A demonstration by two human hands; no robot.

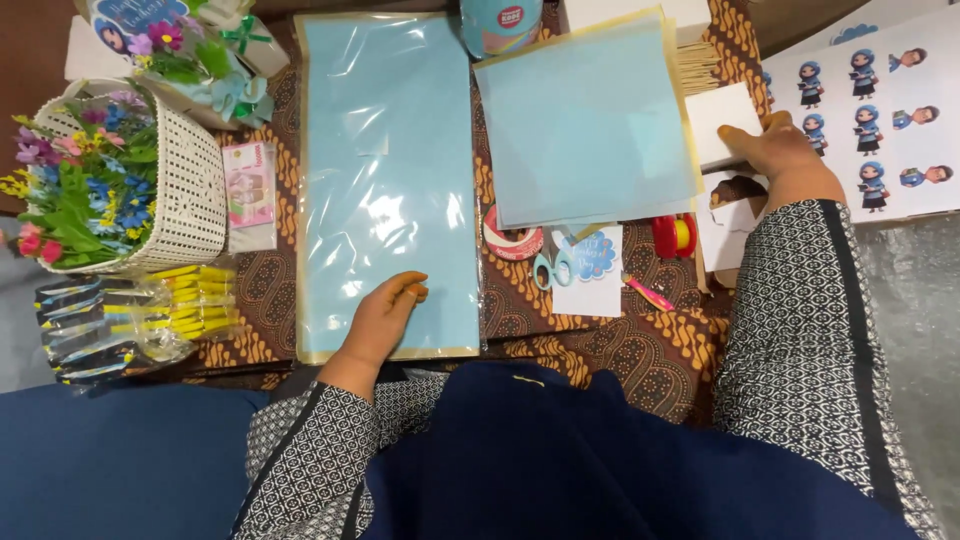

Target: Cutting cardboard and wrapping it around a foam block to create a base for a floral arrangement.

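My left hand [385, 315] rests with curled fingers on the near end of a long light-blue sheet in clear wrap [385, 150], holding nothing. My right hand [775, 150] reaches to the right and lies on a small white card [720, 120] beside a sheet of cartoon figure stickers [880, 110]. Its fingers are partly hidden, and its grip cannot be made out. A second stack of light-blue paper [585, 120] lies between the hands.
A white basket of artificial flowers [195, 185] stands at the left, with yellow-striped plastic bags [150, 310] before it. Scissors [552, 268], a tape roll [512, 240], a red spool [675, 236], a pink pen [650, 293] and a blue tag [595, 255] lie on the patterned cloth [620, 350].
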